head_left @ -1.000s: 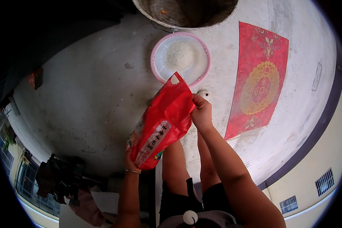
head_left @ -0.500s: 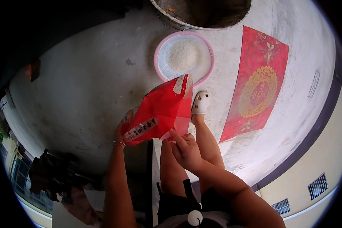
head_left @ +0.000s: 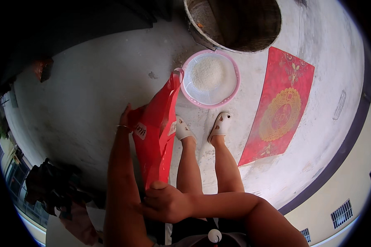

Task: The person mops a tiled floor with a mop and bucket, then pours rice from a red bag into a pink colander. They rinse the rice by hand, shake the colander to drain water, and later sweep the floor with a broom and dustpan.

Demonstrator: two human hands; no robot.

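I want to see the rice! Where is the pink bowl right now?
The pink bowl sits on the concrete floor ahead of the person's white shoes, just below the big dark tub and left of the red mat.

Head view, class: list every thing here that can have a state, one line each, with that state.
Red plastic bag: held up, tilted, mouth toward basin.
Pink round plastic basin: on floor, holding white grains.
Grey bucket: upright, open.
Left hand: under bag.
Right hand: gripping bag's end.
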